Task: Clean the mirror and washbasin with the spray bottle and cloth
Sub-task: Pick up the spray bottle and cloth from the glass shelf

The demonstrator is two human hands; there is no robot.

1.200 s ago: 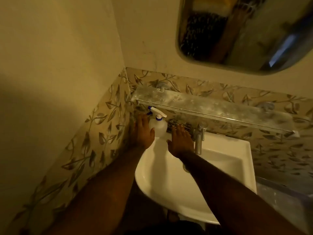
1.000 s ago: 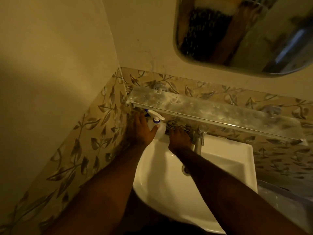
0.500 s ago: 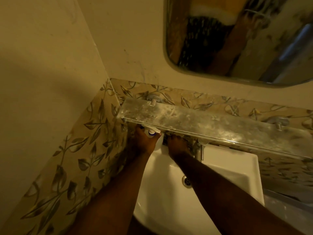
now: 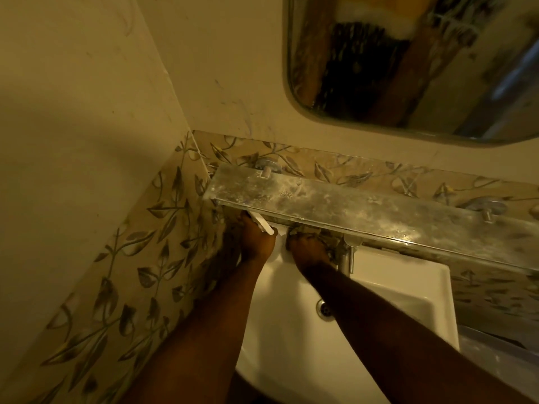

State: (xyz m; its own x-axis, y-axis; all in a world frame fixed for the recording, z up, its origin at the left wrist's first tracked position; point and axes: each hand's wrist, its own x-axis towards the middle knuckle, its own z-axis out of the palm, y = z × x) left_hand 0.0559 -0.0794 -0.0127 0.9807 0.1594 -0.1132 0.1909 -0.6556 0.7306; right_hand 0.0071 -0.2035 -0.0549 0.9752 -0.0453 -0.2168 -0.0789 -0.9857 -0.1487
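Note:
The white spray bottle (image 4: 264, 225) stands at the back left corner of the white washbasin (image 4: 408, 290); only its trigger shows under the glass shelf. My left hand (image 4: 255, 242) is wrapped around the bottle. My right hand (image 4: 309, 249) rests just left of the tap, fingers curled into a dark crumpled cloth (image 4: 309, 231) on the basin's back ledge. The fingertips of both hands are hidden under the shelf. The mirror (image 4: 408, 68) hangs on the wall above, speckled with spots.
A dusty glass shelf (image 4: 364, 207) juts out over the back of the basin, right above both hands. The chrome tap (image 4: 346, 259) stands beside my right hand. Leaf-patterned tiled walls close in at the left and back. The drain (image 4: 324, 309) lies mid-basin.
Both hands have reached further back under the shelf. The left hand has closed around the spray bottle and the right has settled on the cloth. The view has tilted up toward the mirror.

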